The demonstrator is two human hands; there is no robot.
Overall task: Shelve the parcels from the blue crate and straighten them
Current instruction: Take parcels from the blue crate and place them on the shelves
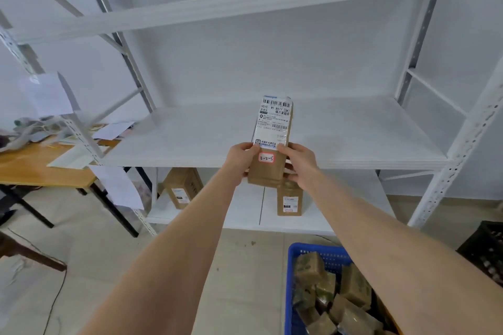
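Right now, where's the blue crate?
Head view, lower right: the blue crate sits on the floor before the white shelving, brown parcels inside.

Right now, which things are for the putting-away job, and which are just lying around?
For the job: the parcel held by the left hand and right hand, the middle shelf, the blue crate, the parcels inside it.
Just lying around: the wooden table, the papers on it, the black crate.
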